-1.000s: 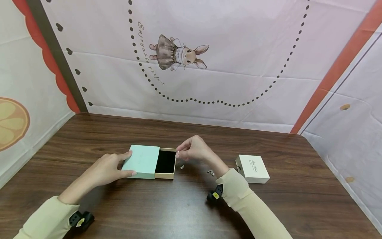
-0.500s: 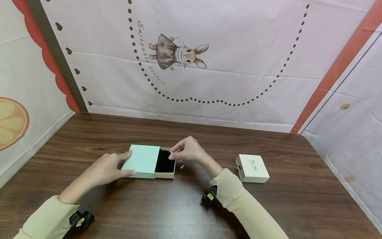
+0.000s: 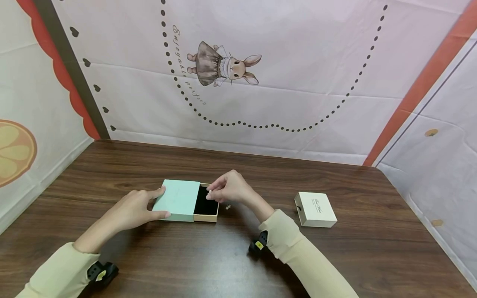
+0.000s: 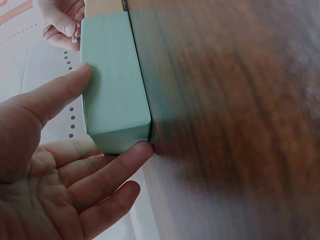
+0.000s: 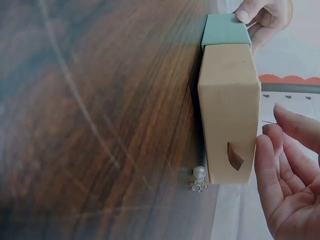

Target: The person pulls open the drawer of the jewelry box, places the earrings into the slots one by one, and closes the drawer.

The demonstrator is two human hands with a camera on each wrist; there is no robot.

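A mint-green jewelry box sleeve point(image 3: 177, 200) lies on the table, its beige drawer point(image 3: 205, 218) pulled partway out to the right and lined in black. My left hand point(image 3: 132, 210) grips the sleeve's left end, thumb along the near side and fingers round the end and far side. Above the drawer, thumb and forefinger of my right hand point(image 3: 232, 188) pinch a small shiny earring point(image 4: 75, 39); its thin pin shows in the right wrist view. Another earring point(image 5: 199, 173), a pearl with sparkling stones, rests on the table just off the drawer's right end.
To the right stands a small white box point(image 3: 318, 210) with dark lettering on its lid. The wooden table point(image 3: 179, 256) ends at a printed cloth backdrop point(image 3: 298, 82) behind and at both sides. Each wrist wears a black camera.
My right hand has moved left with the earring, from the drawer's right edge to over its black lining. A small item near the right wrist is now hidden behind the arm. The left hand stays.
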